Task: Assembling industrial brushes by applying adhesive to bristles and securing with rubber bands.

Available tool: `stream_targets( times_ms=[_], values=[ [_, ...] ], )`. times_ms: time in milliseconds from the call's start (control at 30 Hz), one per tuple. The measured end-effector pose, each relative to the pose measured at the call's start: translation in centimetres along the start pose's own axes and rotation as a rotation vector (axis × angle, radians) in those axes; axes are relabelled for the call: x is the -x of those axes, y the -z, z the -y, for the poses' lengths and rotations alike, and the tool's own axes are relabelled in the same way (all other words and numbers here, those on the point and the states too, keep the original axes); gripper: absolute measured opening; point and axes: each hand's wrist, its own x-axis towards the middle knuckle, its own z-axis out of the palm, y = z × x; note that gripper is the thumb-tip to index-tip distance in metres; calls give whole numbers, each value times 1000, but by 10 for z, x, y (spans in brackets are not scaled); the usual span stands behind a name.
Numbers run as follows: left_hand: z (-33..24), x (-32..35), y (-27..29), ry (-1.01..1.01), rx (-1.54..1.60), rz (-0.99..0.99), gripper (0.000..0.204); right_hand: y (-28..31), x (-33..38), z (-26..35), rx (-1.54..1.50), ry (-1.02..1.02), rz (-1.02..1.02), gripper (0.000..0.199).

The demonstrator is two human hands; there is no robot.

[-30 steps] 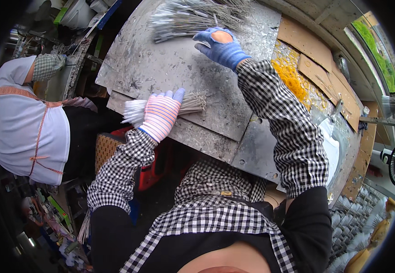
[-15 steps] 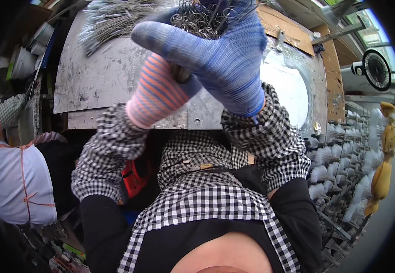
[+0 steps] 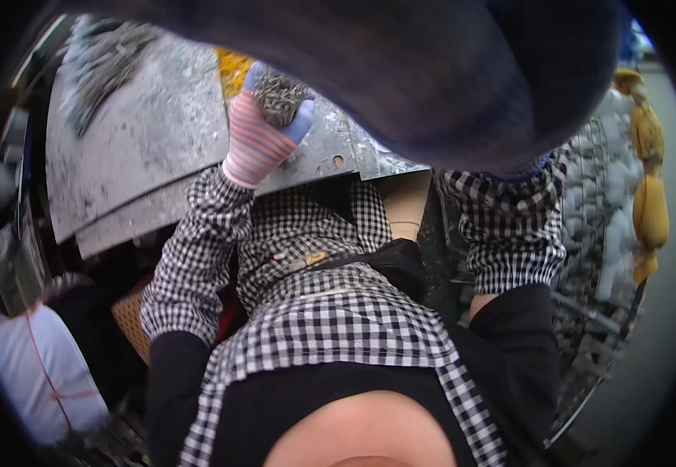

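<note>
My left hand (image 3: 260, 144), in a pink and blue striped glove, is closed around a clump of grey looped wire ends (image 3: 279, 96) above the grey worktable (image 3: 174, 109). The clump points up out of the fist, between thumb and fingers. Very near the camera, my right hand (image 3: 431, 86) in its blue glove fills the top of the view, dark and blurred. Its fingers cannot be made out, nor whether it holds anything. It hides the table's right part. A pile of thin grey and whitish wires (image 3: 108, 66) lies at the table's far left.
Something yellow (image 3: 233, 68) lies on the table behind my left hand. A rack of white-tufted pieces (image 3: 599, 171) stands at the right, with a yellow knotted cloth-like bundle (image 3: 651, 210) hanging beside it. At lower left is a person in white cloth with orange ties (image 3: 42, 366).
My hands have parted. The right one has risen toward the camera and blurred; the left stays over the table with the wire clump. The whole view has turned and shifted.
</note>
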Motion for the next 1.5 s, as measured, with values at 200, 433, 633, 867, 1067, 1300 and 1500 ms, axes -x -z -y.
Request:
stream_targets(
  times_ms=[200, 433, 633, 867, 1067, 1300, 1500],
  values=[
    [45, 2, -2, -790, -1366, -259, 35, -89, 2, -21, 250, -46, 169, 64],
    [104, 48, -18, -391, -832, -104, 52, -91, -7, -14, 3, -484, 948, 75],
    [54, 21, 14, -131, -90, -52, 31, -72, 99, 26, 85, -142, -382, 30],
    [-36, 2, 31, -23, 219, -122, 12, -158, 317, 81, 19, -1091, 111, 44],
    [-28, 7, 23, -81, 177, -56, 13, -202, 406, 36, -147, -1460, 130, 55],
    [-23, 9, 21, -76, 146, -32, 13, -167, 481, 86, 282, -1926, -447, 34],
    [-26, 2, 21, -122, 52, -9, 13, -153, 559, 43, 380, -1729, -478, 40]
  ],
)
